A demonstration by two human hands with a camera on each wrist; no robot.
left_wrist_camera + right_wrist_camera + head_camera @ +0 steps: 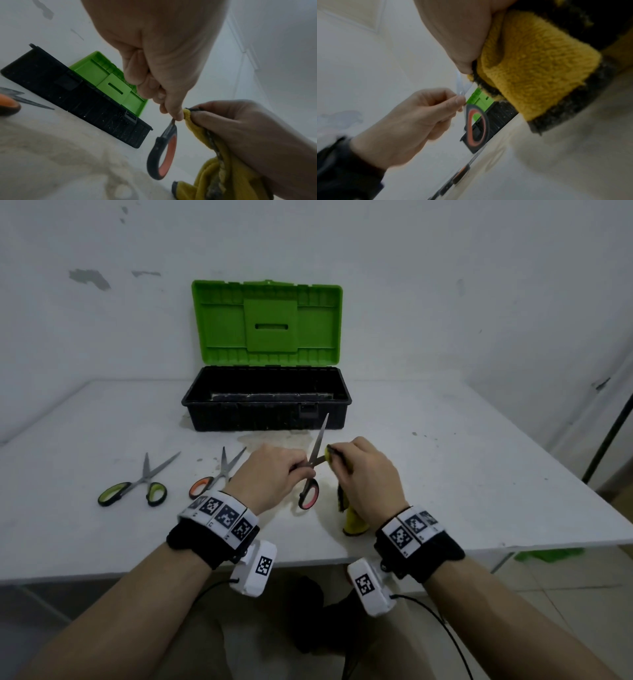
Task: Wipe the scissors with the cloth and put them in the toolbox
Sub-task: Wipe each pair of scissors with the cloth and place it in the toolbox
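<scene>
A white, stained table [445, 474] stands against a scuffed white wall [445, 285]. At 12 o'clock sits the toolbox [267, 405], green lid up. The left hand [270, 474] pinches the scissors [313, 470] near the pivot; one blade points to 12, its handle loop to 6. The right hand [363, 477] grips the cloth [352, 522] around the other blade, toward 3.
</scene>
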